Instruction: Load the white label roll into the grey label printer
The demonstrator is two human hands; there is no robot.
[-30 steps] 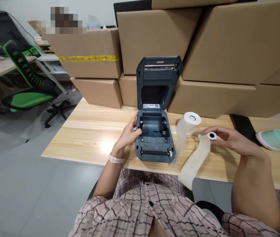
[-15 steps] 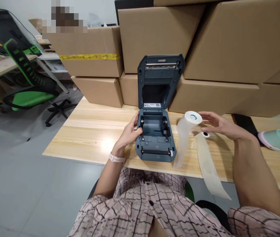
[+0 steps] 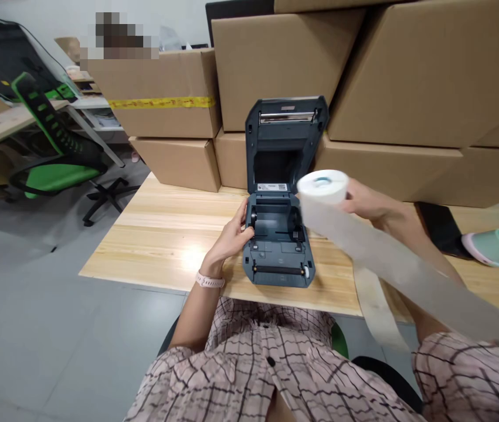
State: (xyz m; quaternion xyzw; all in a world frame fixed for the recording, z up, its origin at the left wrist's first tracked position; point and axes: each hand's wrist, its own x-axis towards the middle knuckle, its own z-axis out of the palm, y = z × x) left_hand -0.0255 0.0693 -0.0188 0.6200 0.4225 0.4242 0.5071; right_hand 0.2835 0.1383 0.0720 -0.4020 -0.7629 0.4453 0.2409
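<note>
A dark grey label printer (image 3: pixel 271 256) stands on the table with its lid raised and its roll bay showing no roll. My left hand (image 3: pixel 230 236) holds the printer's left side, thumb over the rim and fingers along the outer wall. In my right hand (image 3: pixel 372 204) is a white label roll (image 3: pixel 323 190), lifted beside the bay's right edge and partly covering it. Its loose strip trails across my right forearm toward the lower right. Below it, a second, cream paper strip (image 3: pixel 374 305) hangs over the table's front edge; its rolled end is hidden.
Stacked cardboard boxes (image 3: pixel 284 64) line the back of the wooden table (image 3: pixel 143 234). To the right lie a black phone-like slab (image 3: pixel 440 225) and a mint-green cup (image 3: pixel 495 247) on its side. A green office chair (image 3: pixel 62 176) stands at the left, and a partly pixelated person is behind the boxes.
My right hand has taken hold of the white roll and raised it leftward to the printer. Its strip has swung from hanging down to trailing right. My left hand stays on the printer.
</note>
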